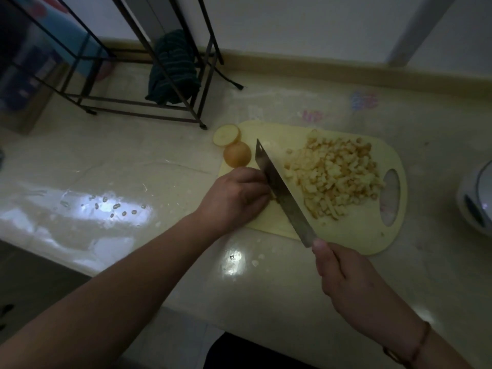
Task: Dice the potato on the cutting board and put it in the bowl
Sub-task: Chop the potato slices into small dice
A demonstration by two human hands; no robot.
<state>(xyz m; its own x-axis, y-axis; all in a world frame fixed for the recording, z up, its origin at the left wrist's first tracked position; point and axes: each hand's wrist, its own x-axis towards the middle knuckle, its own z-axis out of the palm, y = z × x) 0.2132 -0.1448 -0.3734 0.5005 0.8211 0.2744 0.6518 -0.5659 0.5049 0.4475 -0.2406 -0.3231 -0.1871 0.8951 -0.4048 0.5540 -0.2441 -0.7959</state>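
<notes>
Progress: most of the dicing looks done; a large diced pile (334, 179) covers the right half of the cutting board (354, 235). Nothing has yet gone to the bowl, as far as can be seen.
Left to do: cut the last small piece under the left hand, deal with the two end pieces, then move all dice to the bowl.
Cutting board: pale yellow, lies on the worktop (133, 166) toward its right side, handle hole at the board's right end.
Potato, uncut remainder: mostly hidden under the left hand (237, 195) at the board's near left edge; only a sliver shows beside the blade.
Potato end pieces: one rounded end (237, 155) on the board's far left corner; one flat slice (226, 135) just beyond it, overlapping the board's edge onto the worktop.
Left hand, fingers: curled down, pressing on the hidden piece, fingertips right against the flat of the blade.
Knife (282, 193): long blade runs diagonally across the board, between the left hand and the diced pile, edge down at the remainder.
Right hand (343, 272): fingers wrapped round the knife handle, just off the board's near edge.
Bowl (476, 198): white, partly cut off at the right edge of the worktop, well apart from the dice; contents cannot be told.
Other: wire rack (149, 83) with a dark cloth (173, 67) at the worktop's far left.
</notes>
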